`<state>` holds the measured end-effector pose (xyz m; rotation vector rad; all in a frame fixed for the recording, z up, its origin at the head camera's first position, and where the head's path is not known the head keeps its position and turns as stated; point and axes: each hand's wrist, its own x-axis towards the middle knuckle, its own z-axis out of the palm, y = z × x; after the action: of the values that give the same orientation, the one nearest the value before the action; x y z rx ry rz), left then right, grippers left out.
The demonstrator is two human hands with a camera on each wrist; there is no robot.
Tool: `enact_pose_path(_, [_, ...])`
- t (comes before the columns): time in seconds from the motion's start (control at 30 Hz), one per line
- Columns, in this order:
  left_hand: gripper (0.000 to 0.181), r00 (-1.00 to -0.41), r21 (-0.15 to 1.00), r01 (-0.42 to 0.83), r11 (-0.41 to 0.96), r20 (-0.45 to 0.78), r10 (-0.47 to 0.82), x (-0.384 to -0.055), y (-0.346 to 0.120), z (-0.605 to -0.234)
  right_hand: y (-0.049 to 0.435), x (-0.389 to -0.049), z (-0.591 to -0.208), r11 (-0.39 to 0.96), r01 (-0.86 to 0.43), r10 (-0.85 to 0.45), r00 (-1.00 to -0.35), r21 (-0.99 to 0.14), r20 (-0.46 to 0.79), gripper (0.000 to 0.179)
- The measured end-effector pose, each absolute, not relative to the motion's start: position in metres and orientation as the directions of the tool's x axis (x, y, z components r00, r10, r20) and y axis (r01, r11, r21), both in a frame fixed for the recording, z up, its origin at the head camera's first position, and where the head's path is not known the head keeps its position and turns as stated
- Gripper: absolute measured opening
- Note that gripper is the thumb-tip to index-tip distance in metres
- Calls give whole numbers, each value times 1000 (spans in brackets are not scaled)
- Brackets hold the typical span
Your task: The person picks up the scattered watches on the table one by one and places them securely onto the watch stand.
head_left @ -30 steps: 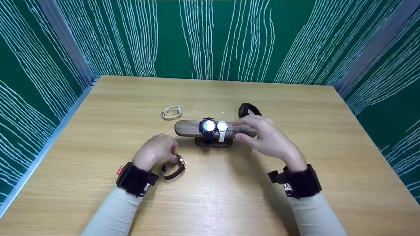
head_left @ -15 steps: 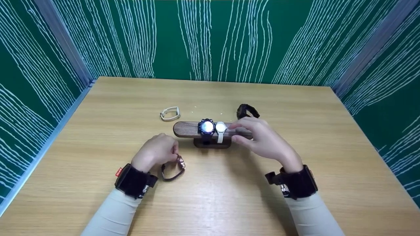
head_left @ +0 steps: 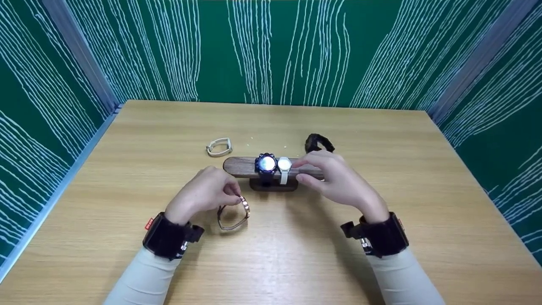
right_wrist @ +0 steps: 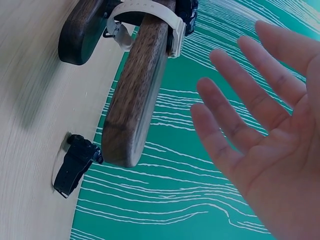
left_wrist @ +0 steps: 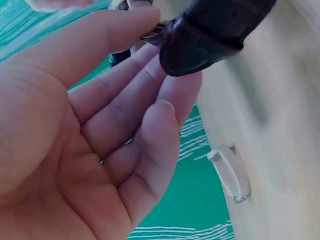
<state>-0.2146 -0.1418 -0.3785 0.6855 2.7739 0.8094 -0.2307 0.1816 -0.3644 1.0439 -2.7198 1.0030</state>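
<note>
My left hand pinches a wristwatch with a dark brown strap and rose-gold case between thumb and fingers, left of a wooden watch stand. Its strap loop hangs down toward the table; in the left wrist view the strap end crosses the fingers. Two watches sit on the stand's bar: a black one with a bright dial and a small white one beside it. My right hand, fingers relaxed and apart, hovers at the bar's right part, fingertips close to the white watch. It holds nothing.
A white wristband-style watch lies on the table behind the stand's left end. Behind the right end lies a black watch, partly overlapped by my right hand. Green walls with white lines enclose the wooden table.
My left hand has raised the brown-strapped watch slightly and shifted it right, toward the stand; the watch has turned. The right hand has barely moved.
</note>
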Motion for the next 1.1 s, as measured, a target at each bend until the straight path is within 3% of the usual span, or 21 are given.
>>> enact_pose_path(0.3, [11,-851,647,417,638,32,524,-208,-145,-373,172,-232,-364,518,-672,-613,-723,-528,319,26])
enact_pose_path(0.57, [13,-846,682,463,566,151,511,-206,-143,-369,162,-232,-363,479,-647,-646,-717,-593,260,34])
enact_pose_path(0.9, [22,-862,747,482,459,308,403,-206,-122,-365,163,-226,-366,429,-639,-678,-695,-639,239,45])
enact_pose_path(1.1, [25,-857,762,499,413,362,367,-206,-109,-368,160,-223,-372,416,-670,-674,-681,-615,286,34])
